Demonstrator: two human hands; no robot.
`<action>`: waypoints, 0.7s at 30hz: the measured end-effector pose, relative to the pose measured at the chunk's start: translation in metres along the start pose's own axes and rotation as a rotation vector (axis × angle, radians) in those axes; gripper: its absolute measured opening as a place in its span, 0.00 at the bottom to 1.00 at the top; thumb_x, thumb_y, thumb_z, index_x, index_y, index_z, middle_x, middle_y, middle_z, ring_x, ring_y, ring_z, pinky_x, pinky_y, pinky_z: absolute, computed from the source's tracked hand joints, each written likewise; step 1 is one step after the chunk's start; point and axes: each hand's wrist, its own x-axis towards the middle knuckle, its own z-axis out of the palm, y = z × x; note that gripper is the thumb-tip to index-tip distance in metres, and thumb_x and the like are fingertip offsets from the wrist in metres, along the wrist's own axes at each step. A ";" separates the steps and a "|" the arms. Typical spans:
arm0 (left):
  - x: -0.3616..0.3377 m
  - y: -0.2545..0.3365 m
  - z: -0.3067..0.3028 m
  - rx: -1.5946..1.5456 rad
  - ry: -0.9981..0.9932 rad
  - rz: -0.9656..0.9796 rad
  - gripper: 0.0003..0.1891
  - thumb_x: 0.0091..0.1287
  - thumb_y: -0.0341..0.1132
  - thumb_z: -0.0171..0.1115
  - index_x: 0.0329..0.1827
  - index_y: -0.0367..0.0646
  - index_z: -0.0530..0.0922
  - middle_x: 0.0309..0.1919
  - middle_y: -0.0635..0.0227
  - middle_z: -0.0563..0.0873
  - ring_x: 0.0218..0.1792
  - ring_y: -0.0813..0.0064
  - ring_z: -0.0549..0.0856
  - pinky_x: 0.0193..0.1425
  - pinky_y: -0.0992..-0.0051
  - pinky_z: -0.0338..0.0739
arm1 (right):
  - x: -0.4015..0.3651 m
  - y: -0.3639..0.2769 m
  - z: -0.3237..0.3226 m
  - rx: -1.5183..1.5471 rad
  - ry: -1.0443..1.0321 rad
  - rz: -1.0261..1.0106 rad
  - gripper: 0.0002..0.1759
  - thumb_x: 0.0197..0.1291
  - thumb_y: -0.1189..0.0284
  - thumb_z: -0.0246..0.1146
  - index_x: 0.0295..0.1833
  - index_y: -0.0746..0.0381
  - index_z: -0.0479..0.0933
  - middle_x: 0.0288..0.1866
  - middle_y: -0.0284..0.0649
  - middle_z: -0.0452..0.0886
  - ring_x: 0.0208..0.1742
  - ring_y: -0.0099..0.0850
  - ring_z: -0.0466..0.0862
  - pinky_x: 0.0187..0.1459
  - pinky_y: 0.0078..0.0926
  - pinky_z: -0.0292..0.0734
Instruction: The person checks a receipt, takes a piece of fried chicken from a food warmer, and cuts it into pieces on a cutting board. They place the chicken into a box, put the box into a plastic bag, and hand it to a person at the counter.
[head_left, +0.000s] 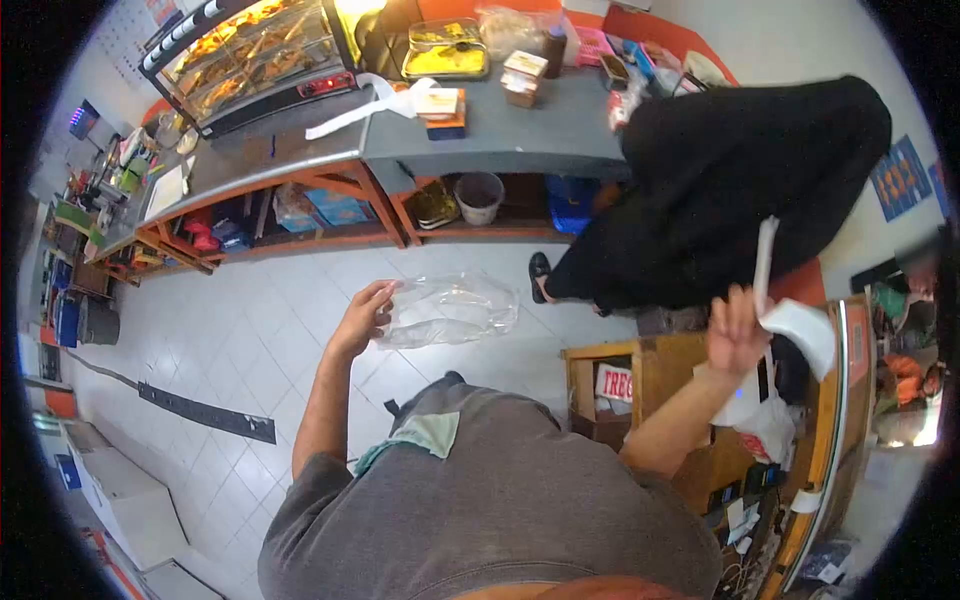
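Note:
My left hand (366,320) is closed on the near edge of a clear plastic bag (455,312), which spreads out to the right above the tiled floor. At the right, my right hand (738,332) is raised with its fingers curled against a narrow white strip (765,258) that stands up beside them. A wider white sheet (806,335), paper or plastic, curves away just right of that hand. How the strip and sheet join cannot be made out.
A person in black clothing (740,180) bends by the grey counter (530,135). On it stand a lit food display case (255,70), small boxes (442,108) and a tray of yellow food (446,62). A wooden cabinet (660,365) stands at right; a bucket (479,200) sits below the counter.

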 end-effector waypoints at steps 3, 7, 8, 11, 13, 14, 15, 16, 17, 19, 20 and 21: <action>0.024 0.033 -0.046 -0.057 0.141 0.001 0.17 0.68 0.50 0.57 0.55 0.55 0.77 0.31 0.79 0.70 0.24 0.87 0.65 0.22 0.86 0.52 | 0.071 0.108 0.007 -0.305 0.157 -0.162 0.14 0.66 0.64 0.56 0.46 0.65 0.75 0.48 0.48 0.79 0.48 0.39 0.79 0.55 0.35 0.68; 0.083 0.091 -0.105 -0.142 0.287 0.130 0.15 0.69 0.48 0.56 0.55 0.56 0.77 0.32 0.79 0.70 0.25 0.86 0.68 0.22 0.86 0.53 | 0.182 0.202 -0.008 -0.458 0.132 0.391 0.12 0.63 0.67 0.62 0.45 0.65 0.78 0.49 0.41 0.78 0.50 0.39 0.79 0.56 0.36 0.71; 0.099 0.108 -0.114 -0.210 0.343 0.179 0.15 0.69 0.48 0.56 0.55 0.57 0.77 0.32 0.79 0.71 0.25 0.86 0.69 0.23 0.85 0.54 | 0.209 0.236 -0.024 -0.920 0.086 0.265 0.14 0.62 0.65 0.63 0.43 0.66 0.78 0.43 0.39 0.78 0.45 0.37 0.79 0.52 0.33 0.72; 0.157 0.160 -0.139 -0.307 0.465 0.235 0.15 0.70 0.46 0.55 0.56 0.56 0.77 0.34 0.78 0.74 0.27 0.85 0.70 0.24 0.81 0.58 | 0.282 0.331 -0.071 -1.669 -0.035 -0.271 0.15 0.63 0.66 0.63 0.35 0.71 0.79 0.31 0.35 0.78 0.33 0.24 0.77 0.36 0.23 0.70; 0.202 0.182 -0.162 -0.346 0.455 0.263 0.15 0.71 0.44 0.54 0.56 0.52 0.77 0.37 0.77 0.75 0.31 0.84 0.72 0.28 0.80 0.62 | 0.328 0.372 -0.092 -1.377 -0.230 0.225 0.14 0.63 0.67 0.64 0.35 0.70 0.78 0.32 0.36 0.81 0.34 0.20 0.78 0.35 0.20 0.71; 0.229 0.190 -0.169 -0.340 0.463 0.321 0.15 0.71 0.43 0.55 0.56 0.48 0.77 0.39 0.76 0.76 0.35 0.83 0.73 0.32 0.82 0.65 | 0.345 0.396 -0.102 -1.175 -0.154 0.406 0.13 0.63 0.68 0.63 0.36 0.69 0.79 0.32 0.36 0.82 0.33 0.20 0.78 0.35 0.21 0.72; 0.254 0.197 -0.175 -0.341 0.483 0.317 0.15 0.71 0.43 0.55 0.56 0.48 0.77 0.39 0.76 0.76 0.35 0.83 0.73 0.32 0.82 0.65 | 0.361 0.422 -0.113 -0.966 -0.080 0.579 0.11 0.63 0.68 0.63 0.37 0.68 0.79 0.33 0.36 0.83 0.32 0.20 0.79 0.35 0.22 0.72; 0.278 0.204 -0.180 -0.366 0.487 0.300 0.15 0.71 0.43 0.55 0.55 0.47 0.77 0.39 0.76 0.77 0.35 0.83 0.73 0.33 0.82 0.66 | 0.375 0.452 -0.131 -0.906 0.009 0.597 0.10 0.63 0.68 0.63 0.40 0.66 0.79 0.31 0.35 0.83 0.30 0.21 0.80 0.33 0.22 0.73; 0.306 0.211 -0.190 -0.389 0.489 0.283 0.15 0.71 0.44 0.55 0.55 0.46 0.77 0.40 0.76 0.77 0.36 0.82 0.73 0.34 0.82 0.66 | 0.390 0.483 -0.159 -0.895 0.002 0.610 0.10 0.63 0.68 0.63 0.40 0.66 0.79 0.31 0.35 0.83 0.30 0.21 0.80 0.33 0.22 0.73; 0.358 0.222 -0.210 -0.416 0.504 0.262 0.15 0.71 0.43 0.55 0.54 0.46 0.78 0.41 0.75 0.78 0.36 0.81 0.73 0.33 0.81 0.67 | 0.406 0.536 -0.223 -1.095 0.019 0.518 0.12 0.62 0.67 0.64 0.41 0.66 0.79 0.28 0.36 0.83 0.27 0.22 0.80 0.32 0.22 0.73; 0.377 0.233 -0.207 -0.455 0.569 0.241 0.15 0.71 0.43 0.55 0.54 0.46 0.78 0.41 0.75 0.78 0.36 0.80 0.74 0.33 0.80 0.67 | 0.409 0.559 -0.248 -1.089 0.017 0.538 0.12 0.62 0.67 0.64 0.41 0.66 0.79 0.28 0.36 0.83 0.27 0.22 0.80 0.32 0.22 0.73; 0.392 0.243 -0.208 -0.497 0.637 0.222 0.14 0.71 0.43 0.55 0.53 0.47 0.78 0.40 0.75 0.78 0.35 0.80 0.74 0.32 0.80 0.68 | 0.411 0.580 -0.269 -1.303 0.111 0.566 0.15 0.61 0.65 0.65 0.45 0.66 0.78 0.34 0.40 0.83 0.33 0.26 0.81 0.36 0.26 0.74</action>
